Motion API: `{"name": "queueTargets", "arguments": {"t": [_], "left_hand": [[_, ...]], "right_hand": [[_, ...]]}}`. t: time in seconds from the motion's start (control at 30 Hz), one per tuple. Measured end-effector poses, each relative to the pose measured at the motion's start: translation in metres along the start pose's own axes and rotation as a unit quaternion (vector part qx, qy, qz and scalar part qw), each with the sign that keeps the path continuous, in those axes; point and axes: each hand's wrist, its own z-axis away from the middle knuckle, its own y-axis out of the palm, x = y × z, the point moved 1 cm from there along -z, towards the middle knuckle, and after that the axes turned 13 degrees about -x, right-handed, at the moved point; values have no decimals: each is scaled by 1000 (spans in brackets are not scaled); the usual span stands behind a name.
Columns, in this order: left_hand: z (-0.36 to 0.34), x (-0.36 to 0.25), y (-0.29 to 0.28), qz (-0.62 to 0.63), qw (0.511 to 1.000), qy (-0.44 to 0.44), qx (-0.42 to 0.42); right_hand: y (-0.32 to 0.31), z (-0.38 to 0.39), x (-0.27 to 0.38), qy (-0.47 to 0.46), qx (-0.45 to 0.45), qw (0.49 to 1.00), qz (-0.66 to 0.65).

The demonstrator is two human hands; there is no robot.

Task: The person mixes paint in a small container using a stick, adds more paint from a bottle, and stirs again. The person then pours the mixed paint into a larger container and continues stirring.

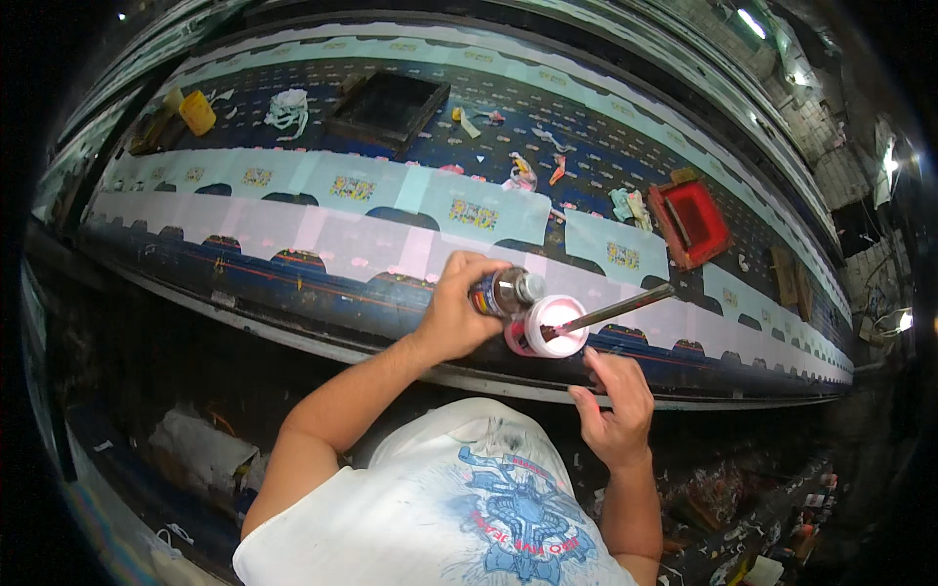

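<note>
My left hand point(459, 313) grips a brown bottle point(500, 291) with a pale cap, tilted beside a white tub point(576, 332). The tub holds white and pink paste, with a long paint-smeared stick point(625, 305) leaning out to the upper right. It stands at the near edge of the long printing table. Below and right of the tub, my right hand point(614, 405) has its thumb and fingers apart and half bent, with nothing visible held in them.
Pale printed fabric strips point(391, 200) run along the table point(586, 156). Beyond lie a red printing screen point(692, 220), a dark frame point(386, 112), a yellow container point(196, 113) and scattered rags point(287, 112). Piled clutter point(200, 449) lies below the near edge.
</note>
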Motion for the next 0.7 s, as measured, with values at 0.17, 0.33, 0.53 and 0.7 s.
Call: {"name": "queueTargets", "arguments": {"t": [0.17, 0.33, 0.53, 0.7], "left_hand": [[-79, 56, 16, -47, 995, -53, -75], [-165, 125, 37, -129, 980, -104, -109], [-243, 178, 65, -208, 958, -129, -149], [-267, 203, 85, -303, 926, -159, -160]], "right_hand": [[-29, 36, -34, 98, -52, 992, 56], [-44, 67, -62, 174, -98, 976, 84], [-47, 62, -82, 213, -90, 967, 103], [-35, 36, -93, 167, -82, 980, 72]]}}
